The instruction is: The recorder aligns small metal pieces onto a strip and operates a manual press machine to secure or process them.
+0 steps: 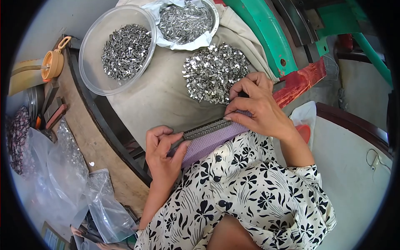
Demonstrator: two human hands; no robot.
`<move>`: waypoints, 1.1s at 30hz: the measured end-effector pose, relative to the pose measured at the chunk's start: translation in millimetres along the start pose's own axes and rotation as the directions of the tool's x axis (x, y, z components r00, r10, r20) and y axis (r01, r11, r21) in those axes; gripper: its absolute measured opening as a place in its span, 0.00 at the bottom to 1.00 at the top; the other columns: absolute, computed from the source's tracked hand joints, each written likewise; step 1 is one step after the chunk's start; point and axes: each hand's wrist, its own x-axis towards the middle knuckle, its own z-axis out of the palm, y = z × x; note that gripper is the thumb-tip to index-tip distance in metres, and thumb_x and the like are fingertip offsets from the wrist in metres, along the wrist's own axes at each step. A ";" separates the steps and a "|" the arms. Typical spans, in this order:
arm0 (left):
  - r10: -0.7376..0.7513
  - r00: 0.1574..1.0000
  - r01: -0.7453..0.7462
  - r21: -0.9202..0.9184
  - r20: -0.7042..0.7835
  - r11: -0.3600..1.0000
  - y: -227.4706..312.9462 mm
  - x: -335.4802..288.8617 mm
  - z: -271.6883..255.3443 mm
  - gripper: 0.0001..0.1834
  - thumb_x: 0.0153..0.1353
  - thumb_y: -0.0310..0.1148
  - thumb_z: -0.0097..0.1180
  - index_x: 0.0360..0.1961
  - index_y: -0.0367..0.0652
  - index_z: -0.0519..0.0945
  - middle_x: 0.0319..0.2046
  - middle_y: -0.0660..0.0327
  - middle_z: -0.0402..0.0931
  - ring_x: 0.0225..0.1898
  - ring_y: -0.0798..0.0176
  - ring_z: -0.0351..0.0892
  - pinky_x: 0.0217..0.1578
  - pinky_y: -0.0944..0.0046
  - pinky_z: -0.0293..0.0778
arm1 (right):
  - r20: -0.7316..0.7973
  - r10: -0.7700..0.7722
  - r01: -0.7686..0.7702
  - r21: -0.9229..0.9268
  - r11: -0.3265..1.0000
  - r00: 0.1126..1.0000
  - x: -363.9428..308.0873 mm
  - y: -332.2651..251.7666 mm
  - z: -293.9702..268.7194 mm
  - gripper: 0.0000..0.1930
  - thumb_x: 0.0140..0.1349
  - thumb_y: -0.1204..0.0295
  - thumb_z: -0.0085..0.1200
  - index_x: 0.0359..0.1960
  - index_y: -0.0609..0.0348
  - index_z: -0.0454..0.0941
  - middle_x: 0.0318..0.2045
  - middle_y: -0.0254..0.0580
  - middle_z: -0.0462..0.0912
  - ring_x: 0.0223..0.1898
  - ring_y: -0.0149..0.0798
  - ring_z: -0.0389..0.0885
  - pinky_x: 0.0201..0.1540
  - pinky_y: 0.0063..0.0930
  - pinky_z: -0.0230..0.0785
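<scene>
A long dark metal bar [207, 128] with a row of small slots or pieces along it lies slantwise in front of me. Beneath it is a purple checked cloth pad [216, 145]. At the bar's left end, my left hand [163, 149] pinches it between thumb and fingers. My right hand [259, 105] is closed at the other end, thumb and forefinger tips on the bar; the rest of that end is hidden under the fingers. Just beyond, close to my right hand, a loose heap of small shiny metal pieces [213, 71] rests on a beige cloth [164, 100].
A clear round tub [86, 58] holds dark metal bits. Beside it, a lined bowl [216, 16] holds thin metal pins. Green machine frame [266, 35] stands far right. Plastic bags [104, 208] and an orange-handled item [52, 64] are left. Another person's hand [106, 246] shows lower left.
</scene>
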 end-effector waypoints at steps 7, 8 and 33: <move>-0.005 1.000 0.005 0.015 0.002 1.000 0.5 -0.7 0.5 0.15 0.46 0.21 0.72 0.38 0.35 0.84 0.42 0.54 0.73 0.38 0.59 0.76 0.40 0.64 0.73 | -0.026 -0.051 0.050 -0.026 0.998 0.998 -1.1 1.3 -5.1 0.07 0.45 0.64 0.71 0.27 0.45 0.87 0.41 0.27 0.78 0.50 0.45 0.66 0.54 0.41 0.53; 0.004 1.000 -0.004 0.015 -0.002 1.000 0.1 -0.6 0.8 0.16 0.46 0.21 0.72 0.38 0.35 0.84 0.43 0.54 0.73 0.37 0.59 0.76 0.39 0.65 0.73 | -0.025 -0.053 0.053 -0.023 0.998 0.998 -1.8 1.2 -6.5 0.07 0.45 0.64 0.71 0.27 0.45 0.87 0.41 0.27 0.78 0.50 0.45 0.66 0.54 0.41 0.53; 0.046 0.997 -0.046 -0.008 -0.069 0.999 -0.4 -5.7 10.2 0.15 0.45 0.19 0.72 0.37 0.36 0.84 0.42 0.54 0.74 0.36 0.59 0.77 0.35 0.65 0.74 | -0.143 -0.275 0.213 -0.343 0.915 0.951 -32.8 -1.5 5.8 0.12 0.43 0.68 0.69 0.33 0.44 0.85 0.40 0.24 0.79 0.46 0.40 0.68 0.49 0.37 0.57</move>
